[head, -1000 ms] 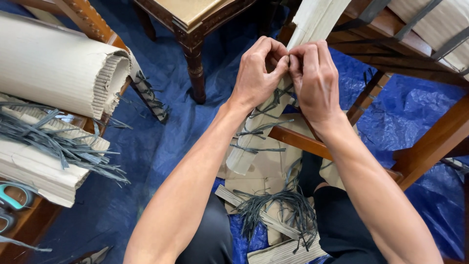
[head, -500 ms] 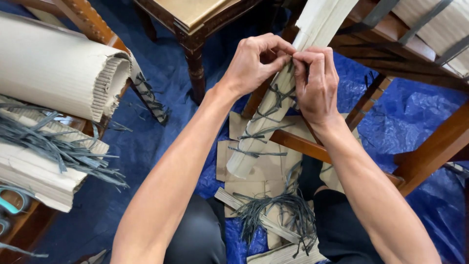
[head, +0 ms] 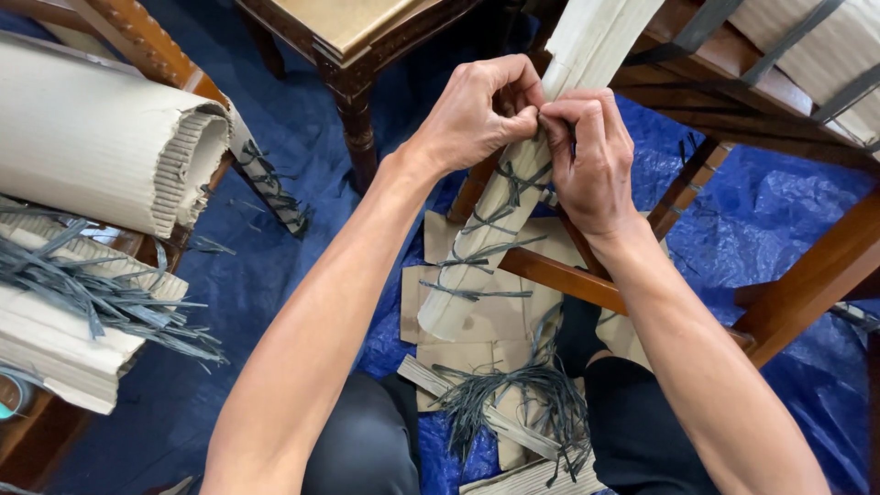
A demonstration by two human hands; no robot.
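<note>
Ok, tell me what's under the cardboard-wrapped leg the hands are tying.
Under the wrapped leg: flat cardboard pieces, a wooden rail and the blue tarp. The leg itself is hidden inside its wrap; both hands cover the top tie.

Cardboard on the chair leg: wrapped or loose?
Wrapped. The cardboard sleeve curls around the leg, cinched by dark ties; both hands pinch another tie.

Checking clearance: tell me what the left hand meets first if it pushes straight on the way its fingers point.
Likely the right hand: the left hand fingertips already pinch beside it at the cardboard-wrapped chair leg.
</note>
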